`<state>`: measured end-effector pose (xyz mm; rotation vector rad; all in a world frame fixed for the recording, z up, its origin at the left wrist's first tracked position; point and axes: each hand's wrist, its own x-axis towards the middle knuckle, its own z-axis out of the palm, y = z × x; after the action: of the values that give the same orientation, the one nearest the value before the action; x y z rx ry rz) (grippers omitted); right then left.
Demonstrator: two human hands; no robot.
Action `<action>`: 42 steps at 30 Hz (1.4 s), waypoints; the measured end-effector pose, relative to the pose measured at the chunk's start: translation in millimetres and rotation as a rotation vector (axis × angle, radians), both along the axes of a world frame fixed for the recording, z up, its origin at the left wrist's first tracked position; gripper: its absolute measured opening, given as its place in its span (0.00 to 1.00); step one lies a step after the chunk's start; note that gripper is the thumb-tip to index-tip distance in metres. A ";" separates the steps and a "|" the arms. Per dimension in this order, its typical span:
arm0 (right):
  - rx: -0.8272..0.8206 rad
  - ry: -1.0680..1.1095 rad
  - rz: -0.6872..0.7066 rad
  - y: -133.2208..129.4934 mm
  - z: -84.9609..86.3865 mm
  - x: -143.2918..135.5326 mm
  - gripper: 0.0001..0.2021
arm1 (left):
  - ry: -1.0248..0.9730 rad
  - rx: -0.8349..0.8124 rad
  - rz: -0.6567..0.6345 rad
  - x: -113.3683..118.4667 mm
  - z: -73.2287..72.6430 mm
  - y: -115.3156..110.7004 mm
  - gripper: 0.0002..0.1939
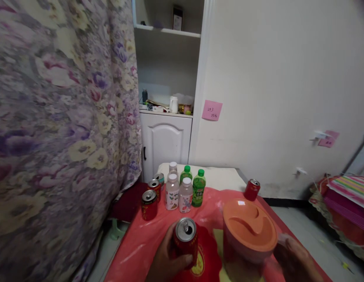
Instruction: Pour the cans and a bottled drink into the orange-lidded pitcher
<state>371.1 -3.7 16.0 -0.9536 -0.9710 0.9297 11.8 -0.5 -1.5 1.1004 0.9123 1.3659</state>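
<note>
My left hand [170,258] is wrapped round an opened red soda can [186,239], upright above a red scalloped tray [209,250]. My right hand [296,258], slightly blurred, is beside a clear container with an orange lid [249,225]. Its fingers look apart and hold nothing I can see; whether they touch the container is unclear. Beyond my left hand stand clear bottles with white caps [172,194] and two green bottles [198,190]. To their left are two red cans [149,205] and a teal can [159,179].
Another red can [252,190] stands at the table's far right. A red plastic cover [129,250] lies on the table, with a yellowish sheet [218,239] beneath the container. A floral curtain [67,117] hangs on the left; a white cabinet [167,137] stands behind.
</note>
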 end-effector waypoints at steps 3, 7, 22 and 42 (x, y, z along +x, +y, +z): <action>-0.138 0.238 0.049 -4.1 0.1 9.1 0.19 | 0.021 -0.015 0.017 1.7 -5.1 1.3 0.49; -0.144 0.159 0.033 -16.3 32.9 2.3 0.16 | 0.023 0.014 0.024 9.3 -8.6 1.4 0.46; -0.154 -0.230 0.103 -26.7 86.7 -18.3 0.22 | 0.021 -0.028 -0.009 23.0 12.1 -13.6 0.42; -0.187 -0.426 0.198 -19.3 100.2 -40.5 0.28 | 0.002 -0.048 -0.035 26.8 29.3 -25.4 0.39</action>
<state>330.5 -23.0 116.2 -1.2619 -1.3743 1.0169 38.6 -25.9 27.8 1.0766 0.9187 1.3077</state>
